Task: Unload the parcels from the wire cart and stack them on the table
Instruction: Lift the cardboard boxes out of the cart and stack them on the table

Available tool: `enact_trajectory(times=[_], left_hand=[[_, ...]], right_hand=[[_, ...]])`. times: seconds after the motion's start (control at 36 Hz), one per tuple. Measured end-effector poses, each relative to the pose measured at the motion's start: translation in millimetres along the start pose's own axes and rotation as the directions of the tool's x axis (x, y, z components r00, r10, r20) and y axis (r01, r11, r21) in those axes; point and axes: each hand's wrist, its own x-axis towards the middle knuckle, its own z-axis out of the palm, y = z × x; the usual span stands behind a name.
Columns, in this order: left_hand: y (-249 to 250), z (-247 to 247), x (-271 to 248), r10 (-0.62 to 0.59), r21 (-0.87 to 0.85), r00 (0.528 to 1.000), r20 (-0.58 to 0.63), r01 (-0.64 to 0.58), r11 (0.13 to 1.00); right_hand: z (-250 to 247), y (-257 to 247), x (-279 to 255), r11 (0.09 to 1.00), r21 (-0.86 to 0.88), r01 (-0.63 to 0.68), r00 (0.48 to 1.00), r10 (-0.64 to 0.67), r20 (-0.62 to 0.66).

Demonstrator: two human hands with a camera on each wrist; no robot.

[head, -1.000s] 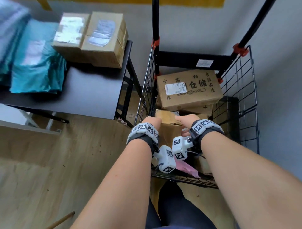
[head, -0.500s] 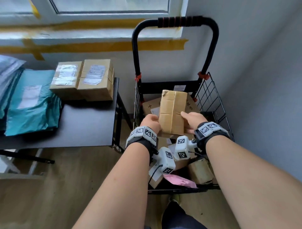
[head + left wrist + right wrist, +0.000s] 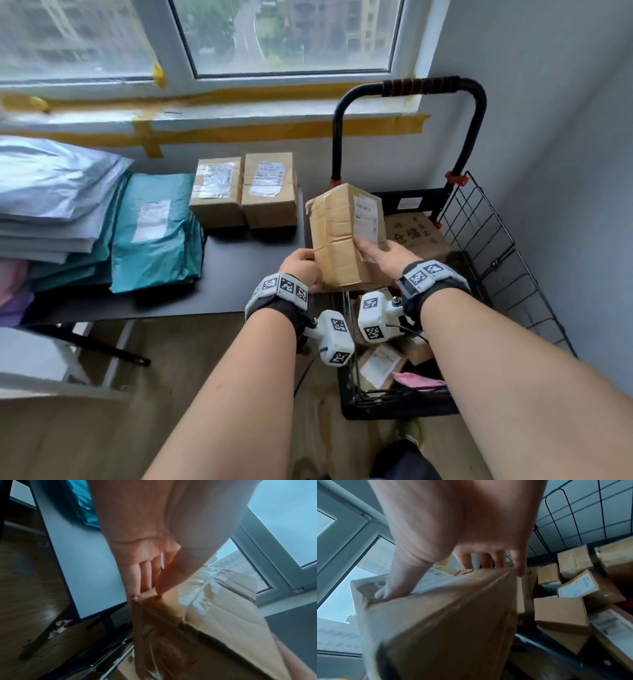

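A tall taped cardboard parcel with a white label is held in the air between the black table and the wire cart. My left hand grips its lower left edge, fingers behind and thumb on the near corner. My right hand holds its right side, thumb across the labelled face and fingers behind the far edge. The parcel fills the right wrist view. Several small cardboard boxes still lie in the cart.
On the table two taped boxes stand side by side at the back, with teal and grey mailer bags stacked to the left. A large printed box sits deep in the cart. The cart handle rises by the window wall.
Both hands have lifted the parcel up out of the cart and carried it leftwards toward the table's right edge. The view has tilted up to the window.
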Motion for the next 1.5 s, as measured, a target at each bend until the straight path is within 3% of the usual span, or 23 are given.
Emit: enact_trajectory(times=[0.17,0.36,0.42,0.72,0.81,0.92,1.22,1.5], left_hand=[[-20.2,-32.9,-14.6,-0.054,-0.100,0.994,-0.090,0.045,0.994],[-27.8,-57.5,-27.8,-0.127,-0.186,0.987,-0.098,0.107,0.977],[-23.7,-62.7,-30.1,-0.103,-0.176,0.986,-0.131,0.079,0.981],[-43.8,-84.6,-10.4,-0.205,-0.177,0.950,-0.234,0.166,0.970],[-67.7,-97.6,9.2,-0.247,-0.110,0.917,-0.313,0.223,0.969],[-50.8,-114.4,-20.1,-0.257,-0.035,0.893,-0.369,0.263,0.964],[-59.5,-180.8,20.3,-0.214,0.155,0.904,-0.371,0.287,0.945],[-56.3,-247.0,52.2,-0.056,0.389,0.941,-0.335,0.192,0.901]], right_hand=[[38.1,-7.5,-26.0,0.997,0.072,0.023,1.000,-0.023,-0.006],[54.6,-14.5,-29.2,0.995,0.088,0.042,0.998,-0.045,0.040],[58.4,-20.0,-24.8,0.996,0.077,0.045,0.997,-0.050,0.060],[103.0,-38.9,20.2,0.997,0.058,0.041,0.968,-0.054,0.243],[117.1,-43.6,25.4,0.997,0.072,0.000,0.958,-0.021,0.285],[138.5,-52.9,30.5,0.998,0.066,-0.004,0.952,-0.016,0.305],[205.3,-91.0,55.4,0.985,0.160,-0.058,0.957,0.010,0.289],[256.6,-127.4,68.2,0.985,0.170,-0.030,0.993,0.009,0.120]])
